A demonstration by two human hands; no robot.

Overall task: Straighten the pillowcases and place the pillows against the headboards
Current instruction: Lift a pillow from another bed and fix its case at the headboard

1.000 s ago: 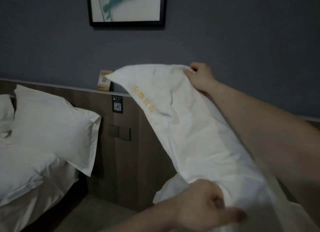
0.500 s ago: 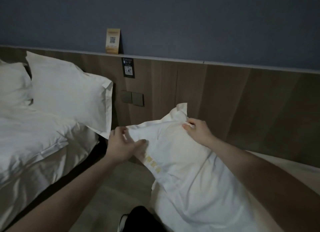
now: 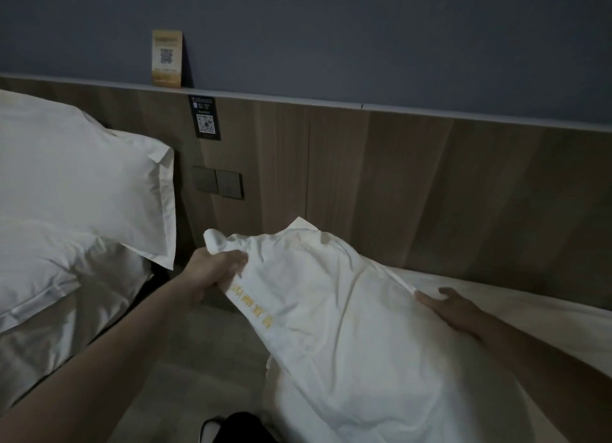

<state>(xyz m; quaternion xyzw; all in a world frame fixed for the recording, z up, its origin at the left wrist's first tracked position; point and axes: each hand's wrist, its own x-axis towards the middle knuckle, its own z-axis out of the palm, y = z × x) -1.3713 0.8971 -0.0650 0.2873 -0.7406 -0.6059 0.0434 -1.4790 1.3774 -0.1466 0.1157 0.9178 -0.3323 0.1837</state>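
The left hand [image 3: 215, 270] grips the pillow's [image 3: 347, 326] near top corner, fingers curled round a bunch of white case. The right hand [image 3: 453, 310] lies with fingers spread along the pillow's far edge, touching it. The pillow (yellow lettering along its hem) lies on the right bed [image 3: 530, 307], its top near the headboard [image 3: 430, 184]. Another pillow [image 3: 82, 177] leans upright on the left bed.

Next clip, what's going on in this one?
A person is making up twin beds. Their left hand grips a corner of a white pillow with yellow embroidered lettering, while the right hand lies on its far edge. The pillow lies on the right bed's white sheet, not yet against the wooden headboard. Another white pillow already leans upright on the left bed.
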